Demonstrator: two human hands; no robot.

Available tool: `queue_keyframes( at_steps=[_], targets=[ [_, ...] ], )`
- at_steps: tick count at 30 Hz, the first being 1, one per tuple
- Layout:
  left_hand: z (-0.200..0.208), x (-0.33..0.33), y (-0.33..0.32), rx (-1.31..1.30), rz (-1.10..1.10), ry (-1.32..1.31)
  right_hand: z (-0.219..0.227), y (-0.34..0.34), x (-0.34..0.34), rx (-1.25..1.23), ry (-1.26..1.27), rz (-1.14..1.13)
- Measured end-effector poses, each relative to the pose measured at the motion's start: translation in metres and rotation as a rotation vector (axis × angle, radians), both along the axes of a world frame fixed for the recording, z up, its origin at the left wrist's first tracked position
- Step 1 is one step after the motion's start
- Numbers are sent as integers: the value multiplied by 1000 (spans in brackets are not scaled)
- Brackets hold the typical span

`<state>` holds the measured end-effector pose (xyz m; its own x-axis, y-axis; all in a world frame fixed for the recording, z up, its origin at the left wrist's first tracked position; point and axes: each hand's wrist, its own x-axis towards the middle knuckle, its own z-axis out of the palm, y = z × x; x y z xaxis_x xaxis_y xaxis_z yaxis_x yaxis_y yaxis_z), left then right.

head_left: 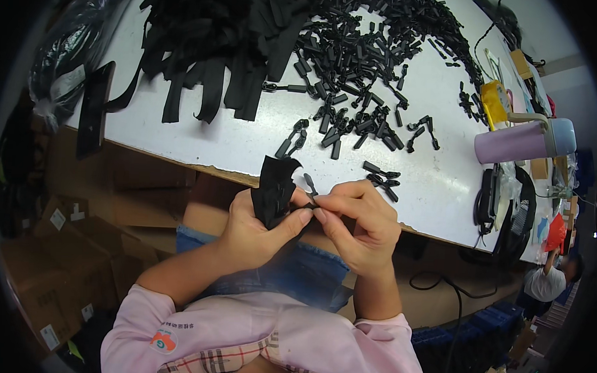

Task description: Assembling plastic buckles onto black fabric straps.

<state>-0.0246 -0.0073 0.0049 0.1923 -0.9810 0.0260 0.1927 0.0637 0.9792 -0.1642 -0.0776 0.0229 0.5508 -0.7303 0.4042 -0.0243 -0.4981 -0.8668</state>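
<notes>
**Entry: black strip and small pull held above the lap, near edge of desk**

Item one: left hand (253, 228), closed around a short black fabric strip (274, 189), thumb pressed to its right end. The strip stands up out of the fist, just off the near edge of the white desk (181, 131).

Item two: right hand (360, 222), fingertips pinched on a small black pull piece (310, 185) that meets the strip's end. The two hands touch at the thumbs.

Stock on the desk: heap of black strips (211, 43) far left; scattered black pulls (363, 69) far centre; lilac bottle (523, 142) lying at right.

Risks, as judged: the pull is small and held over the lap, so a slipped pinch likely drops it among the cardboard boxes (62, 263) below. Black on black hides misalignment. Loose pulls near the edge may be knocked off by a wrist.
</notes>
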Motion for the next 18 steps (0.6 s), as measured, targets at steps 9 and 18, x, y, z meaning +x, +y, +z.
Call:
queue_keyframes(
  at_steps=[9,18],
  targets=[
    [-2,5,3,22,3,-366,-3,-4,3,-180,106,78],
    [3,0,1,-71,40,7,-17,22,15,330,-207,-79]
  ],
)
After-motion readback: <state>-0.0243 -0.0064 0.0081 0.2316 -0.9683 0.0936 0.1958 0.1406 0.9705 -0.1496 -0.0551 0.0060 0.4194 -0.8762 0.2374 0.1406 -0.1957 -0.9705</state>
